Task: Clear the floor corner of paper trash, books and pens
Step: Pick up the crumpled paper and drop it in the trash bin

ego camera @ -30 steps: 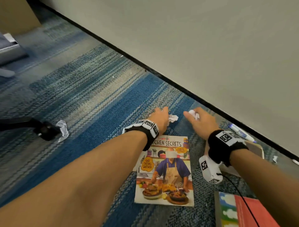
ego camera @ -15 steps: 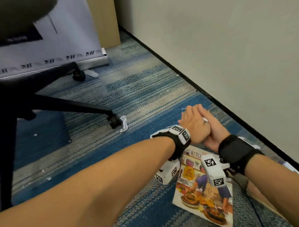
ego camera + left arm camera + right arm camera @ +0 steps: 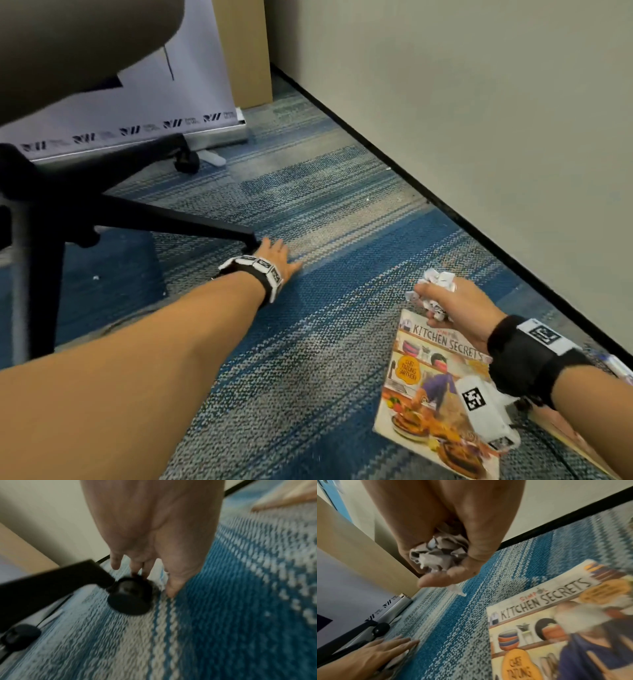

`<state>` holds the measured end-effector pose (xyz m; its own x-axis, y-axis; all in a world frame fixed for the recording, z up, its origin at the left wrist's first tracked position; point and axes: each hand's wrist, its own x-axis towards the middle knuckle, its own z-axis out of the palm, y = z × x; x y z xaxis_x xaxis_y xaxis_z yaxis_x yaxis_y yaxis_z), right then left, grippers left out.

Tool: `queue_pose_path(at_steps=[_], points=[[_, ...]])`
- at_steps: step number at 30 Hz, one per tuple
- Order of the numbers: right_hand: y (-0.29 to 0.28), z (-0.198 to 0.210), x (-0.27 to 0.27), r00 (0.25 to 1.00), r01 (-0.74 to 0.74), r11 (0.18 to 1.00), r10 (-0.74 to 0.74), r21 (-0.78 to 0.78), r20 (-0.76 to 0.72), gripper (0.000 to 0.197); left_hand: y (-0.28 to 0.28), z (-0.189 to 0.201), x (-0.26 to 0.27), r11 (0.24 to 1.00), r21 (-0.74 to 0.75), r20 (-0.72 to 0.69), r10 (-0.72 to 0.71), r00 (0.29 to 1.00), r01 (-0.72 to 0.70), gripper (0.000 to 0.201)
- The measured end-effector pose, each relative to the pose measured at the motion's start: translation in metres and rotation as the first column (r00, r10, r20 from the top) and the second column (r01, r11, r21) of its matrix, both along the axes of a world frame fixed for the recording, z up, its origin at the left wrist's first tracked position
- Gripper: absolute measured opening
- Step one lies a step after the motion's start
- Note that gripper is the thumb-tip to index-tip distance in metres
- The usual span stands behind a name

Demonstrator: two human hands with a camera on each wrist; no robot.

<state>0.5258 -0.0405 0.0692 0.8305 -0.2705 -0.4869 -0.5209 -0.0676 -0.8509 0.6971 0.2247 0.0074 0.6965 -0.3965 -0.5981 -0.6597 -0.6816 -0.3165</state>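
My right hand (image 3: pixel 435 294) hovers over the top edge of the "Kitchen Secrets" cookbook (image 3: pixel 428 394), which lies flat on the carpet. It grips a bunch of crumpled white paper (image 3: pixel 438 279), and in the right wrist view the paper (image 3: pixel 436 555) fills the curled fingers. My left hand (image 3: pixel 279 255) reaches far left with straight fingers (image 3: pixel 145 566) spread low over the carpet, right beside the chair's black caster (image 3: pixel 130 596). That hand hides the paper scrap by the caster in the head view. A pen (image 3: pixel 616 366) lies by the baseboard at the right edge.
A black office chair base (image 3: pixel 164 219) and its seat fill the left. Behind stand a white roll-up banner (image 3: pixel 120 113) and a brown cardboard panel (image 3: pixel 246 51). The wall's black baseboard (image 3: pixel 445 205) runs diagonally on the right. The edge of another book (image 3: pixel 561 435) shows under my right forearm.
The hands were together half a second ago and have parted. The left hand has swung left to the chair caster, and the right hand holds the gathered paper above the cookbook.
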Motion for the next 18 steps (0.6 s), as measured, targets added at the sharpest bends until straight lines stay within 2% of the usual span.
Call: queue_pose_path(at_steps=[2, 4, 6, 9, 11, 13, 16, 18], points=[[-0.006, 0.0, -0.015, 1.0, 0.008, 1.0, -0.008, -0.03, -0.024, 0.009, 0.011, -0.005, 0.005, 0.999, 0.021, 0.035, -0.037, 0.999, 0.036, 0.048], [-0.012, -0.004, -0.028, 0.998, 0.031, 0.998, -0.033, -0.046, -0.053, 0.009, 0.011, -0.003, 0.008, 0.991, -0.017, 0.074, -0.131, 0.989, 0.132, 0.037], [-0.019, -0.009, -0.04, 0.994, 0.07, 0.995, -0.076, -0.078, -0.081, 0.011, 0.0, 0.005, 0.008, 0.974, -0.063, 0.055, -0.213, 0.975, 0.217, 0.032], [-0.03, -0.017, -0.055, 0.989, 0.086, 0.985, -0.103, -0.147, -0.11, 0.009, -0.038, 0.01, -0.002, 0.94, -0.273, -0.001, -0.21, 0.978, 0.202, 0.027], [-0.038, -0.018, -0.067, 0.982, 0.124, 0.983, -0.142, -0.135, -0.128, 0.008, -0.079, 0.011, -0.022, 0.856, -0.486, -0.047, -0.227, 0.973, 0.176, 0.021], [-0.046, -0.015, -0.083, 0.967, 0.211, 0.977, -0.215, -0.045, -0.135, 0.013, -0.129, 0.016, -0.059, 0.737, -0.658, -0.115, -0.297, 0.948, 0.151, 0.021], [-0.06, 0.001, -0.113, 0.925, 0.375, 0.923, -0.367, 0.083, -0.097, 0.02, -0.209, 0.043, -0.128, 0.576, -0.809, -0.173, -0.423, 0.89, 0.116, 0.022], [-0.07, 0.019, -0.14, 0.852, 0.522, 0.842, -0.522, 0.136, -0.036, 0.02, -0.257, 0.068, -0.174, 0.491, -0.86, -0.175, -0.537, 0.825, 0.138, 0.025]])
